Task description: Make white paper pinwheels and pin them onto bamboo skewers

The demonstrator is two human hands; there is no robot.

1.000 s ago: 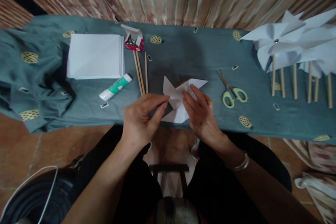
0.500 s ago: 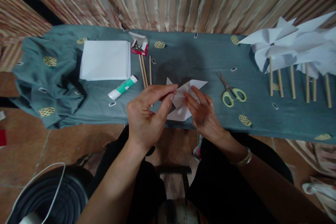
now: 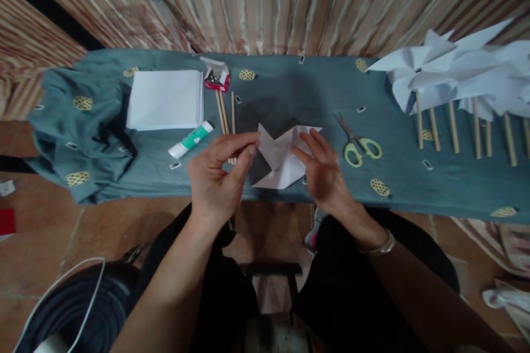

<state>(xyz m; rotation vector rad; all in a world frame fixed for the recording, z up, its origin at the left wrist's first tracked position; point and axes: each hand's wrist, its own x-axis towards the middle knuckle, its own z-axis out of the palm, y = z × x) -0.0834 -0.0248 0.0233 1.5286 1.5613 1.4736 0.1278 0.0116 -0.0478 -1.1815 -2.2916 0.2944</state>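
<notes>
Folded from white paper, a pinwheel (image 3: 285, 162) with pointed blades lies at the table's near edge between my hands. My left hand (image 3: 217, 176) is beside its left tip, with thumb and forefinger pinched together. Whatever sits in that pinch is too small or hidden to make out. My right hand (image 3: 325, 171) rests on the pinwheel's right side, its fingers stretched out and apart on the paper; the thumb is hard to see. Just left of the pinwheel are thin wooden sticks (image 3: 224, 113), partly covered by my left hand.
A glue stick (image 3: 191, 139) and a stack of white paper (image 3: 164, 99) lie left, near a small red box (image 3: 217, 76) of metal fasteners. Green-handled scissors (image 3: 358, 143) lie right. Finished pinwheels (image 3: 418, 69) on sticks are at far right. A patterned cloth (image 3: 310, 94) covers the table.
My left hand has drawn back to the left, away from the pinwheel's middle, still pinched. More of the paper now shows. My right hand stays on the pinwheel's right side.
</notes>
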